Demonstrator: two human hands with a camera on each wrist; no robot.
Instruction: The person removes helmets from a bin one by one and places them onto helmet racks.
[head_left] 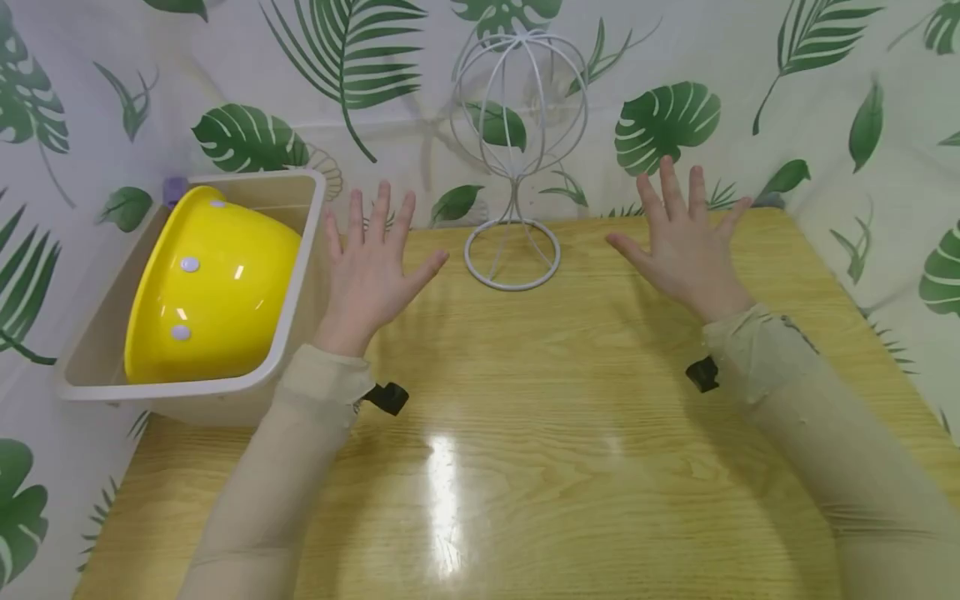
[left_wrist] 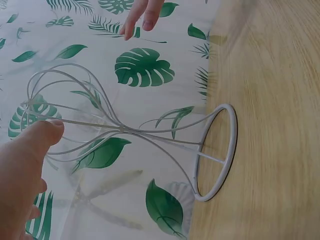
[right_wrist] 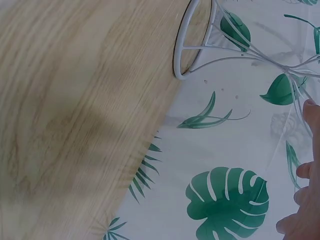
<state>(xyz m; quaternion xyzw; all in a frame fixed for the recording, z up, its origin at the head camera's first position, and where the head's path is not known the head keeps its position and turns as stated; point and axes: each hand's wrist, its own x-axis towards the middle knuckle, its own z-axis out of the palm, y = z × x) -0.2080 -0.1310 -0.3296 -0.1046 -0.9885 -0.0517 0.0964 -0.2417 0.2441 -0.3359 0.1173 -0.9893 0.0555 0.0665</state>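
My left hand (head_left: pixel 372 271) is held over the table with straight, spread fingers, just right of a beige bin, and holds nothing. My right hand (head_left: pixel 690 250) is likewise spread, above the right part of the table, with nothing in it. Between the two hands, at the table's back edge, a white wire stand (head_left: pixel 513 167) stands upright, with a round cage top and a ring base. A yellow hard hat (head_left: pixel 217 287) with pale rivets lies tilted on its side in the bin. In the left wrist view the thumb (left_wrist: pixel 42 135) overlaps the wire stand (left_wrist: pixel 122 129).
The beige bin (head_left: pixel 318 217) stands at the table's left back corner, a small purple thing (head_left: pixel 176 191) at its far rim. Leaf-printed cloth (head_left: pixel 750 167) hangs behind and beside the wood-grain table (head_left: pixel 540 467). Black camera mounts (head_left: pixel 388 398) sit at both wrists.
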